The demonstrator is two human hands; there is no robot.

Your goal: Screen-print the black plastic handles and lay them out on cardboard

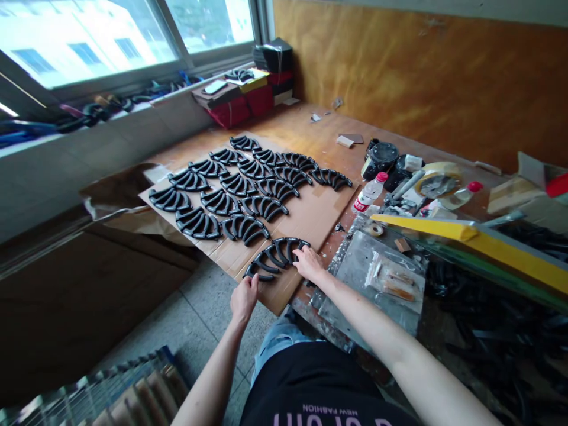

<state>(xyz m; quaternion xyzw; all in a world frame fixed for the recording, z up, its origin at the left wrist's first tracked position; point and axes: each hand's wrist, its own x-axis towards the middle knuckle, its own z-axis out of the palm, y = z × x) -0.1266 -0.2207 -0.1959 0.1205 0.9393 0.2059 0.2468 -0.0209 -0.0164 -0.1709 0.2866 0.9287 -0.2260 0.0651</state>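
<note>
Setting black curved strips (197, 223) out in fans on a card (310, 216) looks to be the work, and by my reading it is far along. Sixteen or so fans lie finished in slanting rows that run from the card's 7 o'clock side up to 12 o'clock, each apart from its neighbours or just brushing them. The fan (277, 255) now in hand sits alone at 6 o'clock, near the card's front edge, its strips splayed with tips toward 12. The left hand (244, 299) is at the fan's 8 o'clock end, fingers curled narrow against the last strip; whether they pinch it or only nudge it I cannot tell. The right hand (309, 264) rests at the 3 o'clock end, fingers spread fairly wide and flat, tips on the outer strip, holding nothing. The strips here look less evenly spaced than in the finished fans, so this one seems to want a little more squaring. Bare card shows from 3 to 5 o'clock, room for several more fans. A dark heap (488, 307) on the bench (310, 127) at the person's 3 o'clock may be more strips, but it is too blurred to say. A bottle (370, 192) and tape (439, 180) stand past the card at 2 o'clock, untouched
</note>
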